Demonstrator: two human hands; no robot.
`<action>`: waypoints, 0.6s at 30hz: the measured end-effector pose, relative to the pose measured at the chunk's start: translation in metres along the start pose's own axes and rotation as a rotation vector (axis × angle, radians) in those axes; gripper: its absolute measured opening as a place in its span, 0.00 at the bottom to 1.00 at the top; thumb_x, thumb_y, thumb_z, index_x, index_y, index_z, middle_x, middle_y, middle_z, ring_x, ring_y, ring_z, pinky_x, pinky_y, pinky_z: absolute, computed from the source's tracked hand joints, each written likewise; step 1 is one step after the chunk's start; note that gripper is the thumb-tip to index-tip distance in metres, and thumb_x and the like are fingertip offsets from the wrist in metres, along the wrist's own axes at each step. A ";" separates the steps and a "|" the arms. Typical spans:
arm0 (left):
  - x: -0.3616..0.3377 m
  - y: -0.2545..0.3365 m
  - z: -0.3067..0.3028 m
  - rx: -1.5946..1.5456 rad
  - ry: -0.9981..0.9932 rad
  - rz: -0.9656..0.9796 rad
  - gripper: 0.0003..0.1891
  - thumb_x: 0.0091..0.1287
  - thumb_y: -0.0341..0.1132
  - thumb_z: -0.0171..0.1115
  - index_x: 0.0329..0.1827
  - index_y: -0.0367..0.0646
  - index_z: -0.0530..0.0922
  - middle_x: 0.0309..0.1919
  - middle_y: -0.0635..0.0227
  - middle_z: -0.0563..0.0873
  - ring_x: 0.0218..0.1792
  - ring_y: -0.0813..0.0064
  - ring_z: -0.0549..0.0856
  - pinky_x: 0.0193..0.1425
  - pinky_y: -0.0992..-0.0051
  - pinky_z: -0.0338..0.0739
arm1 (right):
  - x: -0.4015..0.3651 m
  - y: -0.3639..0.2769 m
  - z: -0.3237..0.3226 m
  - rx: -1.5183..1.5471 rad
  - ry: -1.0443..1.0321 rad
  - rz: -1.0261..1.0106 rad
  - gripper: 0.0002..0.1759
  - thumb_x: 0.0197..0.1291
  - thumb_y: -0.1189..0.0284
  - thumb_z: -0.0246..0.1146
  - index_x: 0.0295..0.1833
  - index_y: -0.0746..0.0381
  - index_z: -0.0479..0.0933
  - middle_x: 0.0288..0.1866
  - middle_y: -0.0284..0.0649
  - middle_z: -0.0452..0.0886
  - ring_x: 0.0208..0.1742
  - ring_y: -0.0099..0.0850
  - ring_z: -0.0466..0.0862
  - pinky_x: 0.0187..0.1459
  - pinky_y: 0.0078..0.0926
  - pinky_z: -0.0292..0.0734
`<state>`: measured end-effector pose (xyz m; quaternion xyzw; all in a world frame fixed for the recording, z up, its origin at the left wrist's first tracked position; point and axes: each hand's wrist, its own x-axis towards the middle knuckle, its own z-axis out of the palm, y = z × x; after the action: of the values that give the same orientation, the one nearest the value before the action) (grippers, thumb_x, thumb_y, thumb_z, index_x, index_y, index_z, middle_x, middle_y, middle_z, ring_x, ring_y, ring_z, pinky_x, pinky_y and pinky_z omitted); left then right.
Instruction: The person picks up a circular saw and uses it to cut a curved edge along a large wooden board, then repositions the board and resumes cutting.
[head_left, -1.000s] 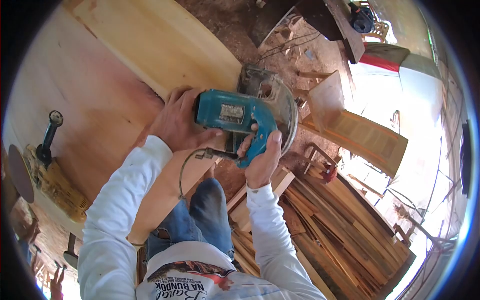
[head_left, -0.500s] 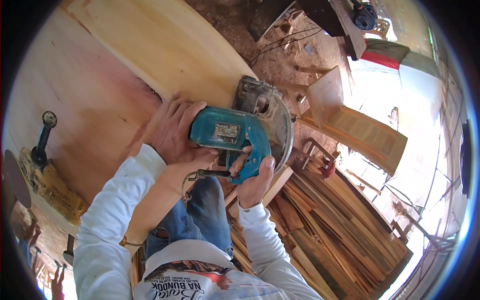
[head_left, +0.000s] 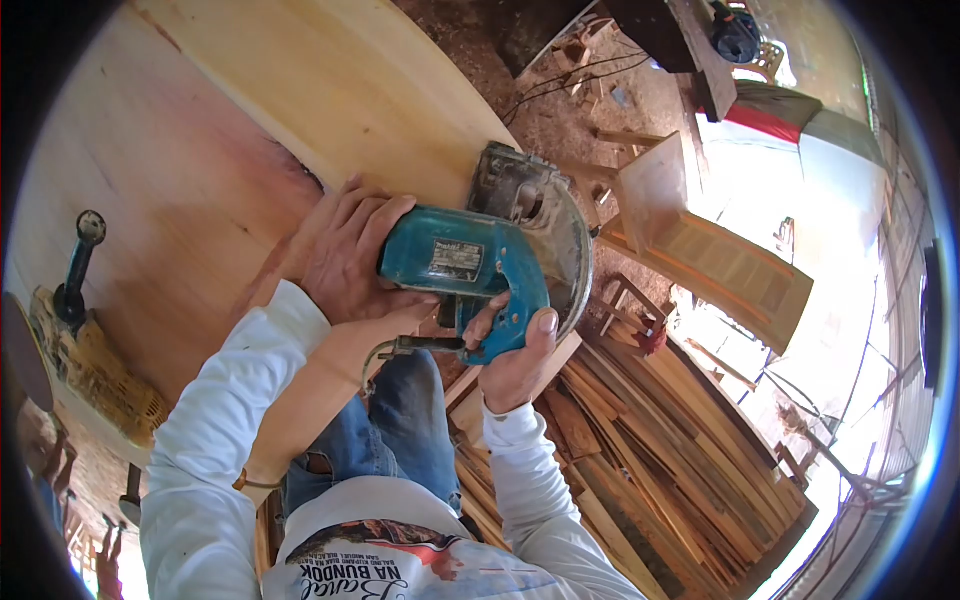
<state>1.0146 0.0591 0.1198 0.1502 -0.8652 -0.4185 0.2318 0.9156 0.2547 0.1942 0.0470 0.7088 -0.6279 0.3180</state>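
Gripping teal metal-guarded circ. saw (head_left: pixel 425 235) at edge of pale wood panel (head_left: pixel 320 75), w/ L hand (head_left: pixel 345 255) fingers curled on motor end, R hand (head_left: pixel 514 378) fingers wrapped round handle. Runs crosswise L to R, guard end nearer R hand.

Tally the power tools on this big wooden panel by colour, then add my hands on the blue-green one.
Blue-green saw: 1
Yellow sander: 1
Hands, your left hand and right hand: 2
Total: 4
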 end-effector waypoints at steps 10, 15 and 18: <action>-0.003 0.003 0.003 -0.019 0.027 -0.043 0.53 0.45 0.59 0.84 0.71 0.40 0.70 0.58 0.53 0.83 0.64 0.46 0.79 0.81 0.38 0.60 | 0.003 -0.006 -0.002 -0.018 -0.042 -0.010 0.41 0.71 0.30 0.48 0.49 0.62 0.75 0.24 0.40 0.77 0.26 0.32 0.77 0.32 0.29 0.72; -0.003 0.004 0.009 0.016 0.095 -0.046 0.50 0.46 0.62 0.82 0.67 0.37 0.74 0.54 0.50 0.86 0.61 0.43 0.83 0.78 0.40 0.66 | 0.005 -0.009 -0.003 -0.025 -0.036 -0.016 0.41 0.70 0.30 0.50 0.49 0.63 0.76 0.23 0.40 0.77 0.25 0.32 0.77 0.30 0.29 0.72; -0.005 0.007 0.012 0.006 0.115 -0.068 0.51 0.44 0.61 0.83 0.66 0.37 0.74 0.54 0.49 0.85 0.62 0.42 0.82 0.79 0.40 0.65 | 0.005 -0.011 -0.004 -0.075 -0.029 -0.006 0.47 0.65 0.25 0.51 0.51 0.64 0.76 0.25 0.39 0.78 0.26 0.29 0.78 0.28 0.26 0.69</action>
<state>1.0116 0.0733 0.1171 0.2041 -0.8462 -0.4141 0.2660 0.9048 0.2546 0.2008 0.0236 0.7273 -0.6024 0.3279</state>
